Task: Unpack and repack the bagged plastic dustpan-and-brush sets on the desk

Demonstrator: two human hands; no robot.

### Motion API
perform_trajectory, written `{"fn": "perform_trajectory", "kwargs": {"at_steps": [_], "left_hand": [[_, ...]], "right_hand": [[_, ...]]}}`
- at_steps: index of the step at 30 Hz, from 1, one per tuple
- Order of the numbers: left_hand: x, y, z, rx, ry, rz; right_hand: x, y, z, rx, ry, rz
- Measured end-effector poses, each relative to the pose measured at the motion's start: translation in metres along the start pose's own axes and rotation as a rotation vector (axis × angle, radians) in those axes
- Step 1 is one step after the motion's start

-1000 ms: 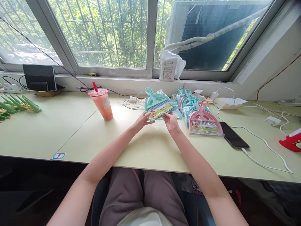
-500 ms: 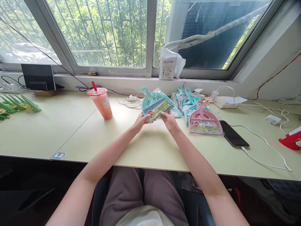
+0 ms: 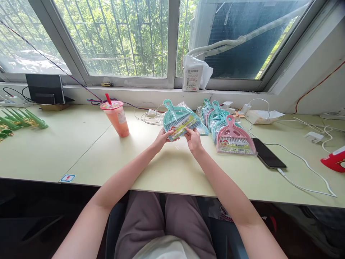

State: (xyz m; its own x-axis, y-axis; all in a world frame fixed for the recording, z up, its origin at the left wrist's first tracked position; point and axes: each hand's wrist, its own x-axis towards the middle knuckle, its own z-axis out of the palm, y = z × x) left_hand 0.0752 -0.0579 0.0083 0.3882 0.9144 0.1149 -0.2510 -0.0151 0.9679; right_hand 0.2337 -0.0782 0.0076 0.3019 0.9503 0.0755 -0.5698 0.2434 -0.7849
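Note:
Between my two hands is a teal dustpan and brush set [image 3: 177, 117] in clear plastic with a yellow-green label, tilted with its handle up to the left. My left hand [image 3: 162, 139] grips its lower left corner, thumb on the front. My right hand [image 3: 193, 138] holds the lower right edge, its thumb on the label. Right of it, a pink dustpan and brush set [image 3: 233, 136] lies wrapped on the table, leaning against several teal sets [image 3: 215, 112] in a row. Behind the held set, part of another light blue packet [image 3: 202, 128] shows.
On the table [image 3: 102, 162] a cup with an orange-pink drink [image 3: 117, 118] and red straw stands to the left. A black phone [image 3: 269, 153] on a white cable lies at the right. Green plastic pieces [image 3: 24, 118] and a tablet [image 3: 45, 89] are far left. A red object [image 3: 334, 160] sits far right.
The held dustpan and brush set has shifted very slightly to the right. Both hands keep their hold, and the other things stay in place.

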Motion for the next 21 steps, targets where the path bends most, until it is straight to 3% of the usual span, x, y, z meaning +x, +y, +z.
{"fn": "perform_trajectory", "kwargs": {"at_steps": [6,15,21], "left_hand": [[-0.001,-0.006,0.004,-0.022,0.074,0.035],[0.000,-0.011,0.004,-0.039,0.091,0.027],[-0.002,-0.007,0.006,0.026,0.062,0.023]], "right_hand": [[0.003,-0.001,0.000,0.004,-0.024,0.070],[0.007,0.001,-0.005,-0.054,-0.094,0.081],[0.008,0.006,-0.008,-0.054,-0.076,0.074]]}}
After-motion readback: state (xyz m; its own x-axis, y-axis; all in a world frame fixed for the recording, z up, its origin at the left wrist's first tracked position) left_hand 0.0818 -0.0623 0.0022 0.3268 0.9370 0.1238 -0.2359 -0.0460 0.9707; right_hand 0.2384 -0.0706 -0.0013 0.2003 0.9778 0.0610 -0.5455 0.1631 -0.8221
